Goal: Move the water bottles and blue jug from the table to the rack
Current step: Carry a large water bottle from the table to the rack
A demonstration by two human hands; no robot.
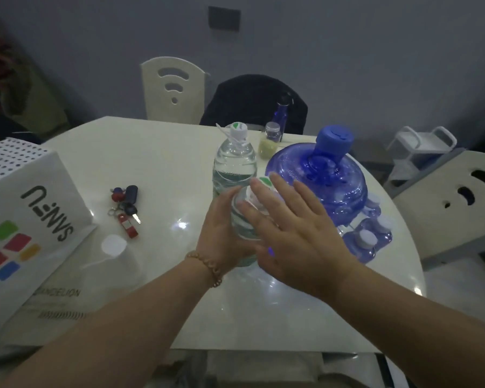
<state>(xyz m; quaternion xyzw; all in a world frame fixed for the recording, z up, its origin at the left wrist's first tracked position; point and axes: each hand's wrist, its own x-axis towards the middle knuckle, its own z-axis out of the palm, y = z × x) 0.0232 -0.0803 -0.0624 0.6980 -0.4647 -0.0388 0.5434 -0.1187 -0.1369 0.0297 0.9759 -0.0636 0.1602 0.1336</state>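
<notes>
My table (157, 152) carries everything I have yet to shift, and no rack shows from where I stand. Largest is the blue jug (319, 180), standing upright at about two o'clock from my hands with its blue cap on; I judge it sits near the edge so I can reach it easily. Just beyond my hands at twelve o'clock stands the far water bottle (235, 161), clear, capped white and upright. The near water bottle (242, 219) is directly in front of me, between my palms, touching or almost touching the far one (I cannot tell which).

My left hand (221, 233) curls around the near bottle's left side, fingers wrapped on its body, so I take this as the grip that will lift it. My right hand (294, 236) is spread flat and wide, fingers extended, over the bottle's right shoulder and cap; whether it presses the plastic I cannot tell. It grips nothing.

At nine o'clock lie keys (125, 211), well apart.
</notes>
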